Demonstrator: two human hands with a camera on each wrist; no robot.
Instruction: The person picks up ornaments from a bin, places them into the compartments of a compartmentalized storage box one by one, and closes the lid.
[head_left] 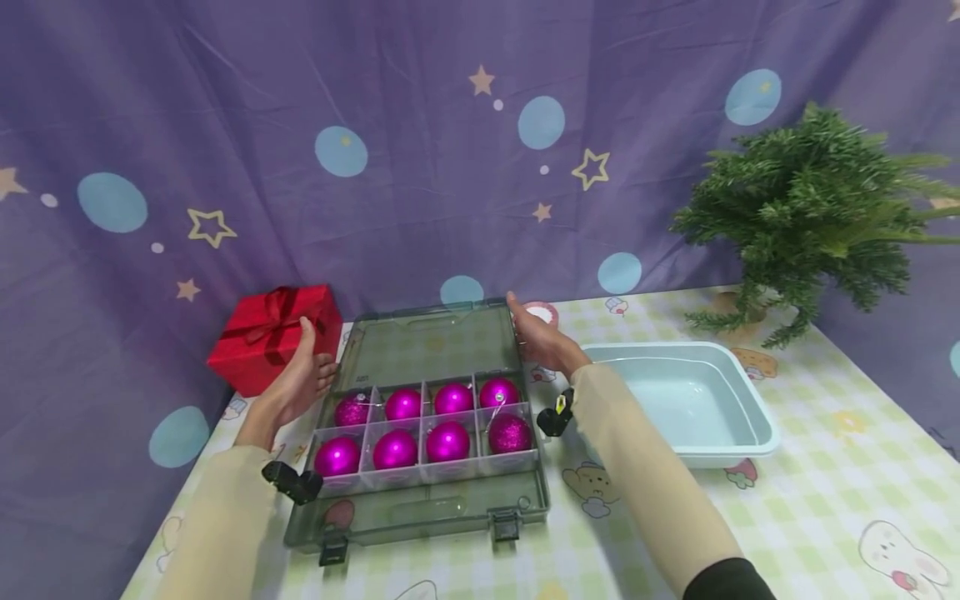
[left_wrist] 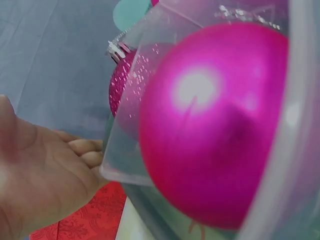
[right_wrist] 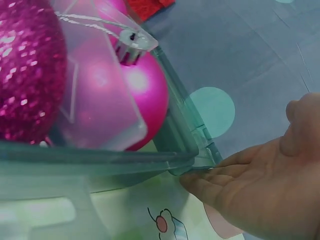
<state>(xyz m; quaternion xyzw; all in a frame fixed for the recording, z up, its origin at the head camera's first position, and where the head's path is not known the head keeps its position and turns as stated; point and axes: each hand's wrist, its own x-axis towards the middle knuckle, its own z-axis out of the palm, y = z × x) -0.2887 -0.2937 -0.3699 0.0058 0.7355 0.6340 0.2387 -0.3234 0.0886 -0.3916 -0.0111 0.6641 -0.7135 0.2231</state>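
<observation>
A translucent grey-green storage box [head_left: 435,508] lies unfolded, its lid [head_left: 427,354] flat toward the wall. Two rows of clear compartments hold shiny magenta Christmas balls [head_left: 448,442]; a glittery one [head_left: 510,434] sits at the front right corner. My left hand [head_left: 300,382] is at the box's left side, thumb raised, fingertips by the edge; whether they touch cannot be told. At the lid's right side is my right hand [head_left: 542,340], its extended fingers against the box near the hinge corner in the right wrist view. Neither hand grips anything.
Behind my left hand stands a red gift box [head_left: 258,342] with a ribbon. To the right is a pale blue plastic basin [head_left: 693,400], with a small artificial Christmas tree [head_left: 806,200] behind it. A purple curtain [head_left: 420,225] backs the checked tablecloth [head_left: 832,483].
</observation>
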